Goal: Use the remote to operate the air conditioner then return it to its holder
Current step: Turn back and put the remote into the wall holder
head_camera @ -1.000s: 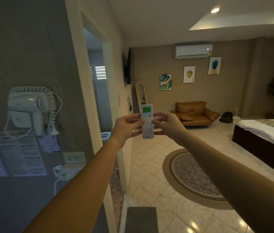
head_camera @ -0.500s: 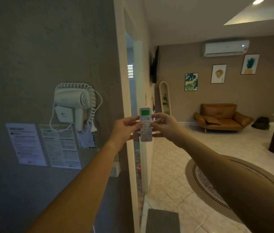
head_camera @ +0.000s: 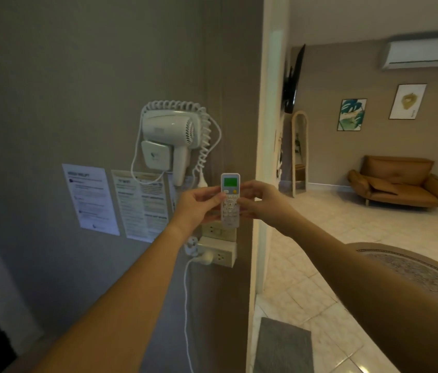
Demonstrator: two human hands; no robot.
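Note:
A white remote (head_camera: 230, 184) with a green lit screen stands upright at arm's length in front of the grey wall. My left hand (head_camera: 199, 208) pinches its left edge and my right hand (head_camera: 262, 201) grips its right edge, thumbs over the buttons. The white air conditioner (head_camera: 425, 53) hangs high on the far wall at the upper right. I see no remote holder that I can name for sure.
A white wall hair dryer (head_camera: 170, 135) with a coiled cord hangs above the remote. Paper notices (head_camera: 91, 199) are stuck to the wall. Power outlets (head_camera: 219, 254) sit just below my hands. A doorframe edge (head_camera: 266, 157), tan sofa (head_camera: 400, 184), round rug (head_camera: 425, 267) and grey mat (head_camera: 283, 345) lie right.
My view has swung left toward the grey wall. The remote, still held in both hands, now sits in front of the hair dryer and outlets instead of the open room.

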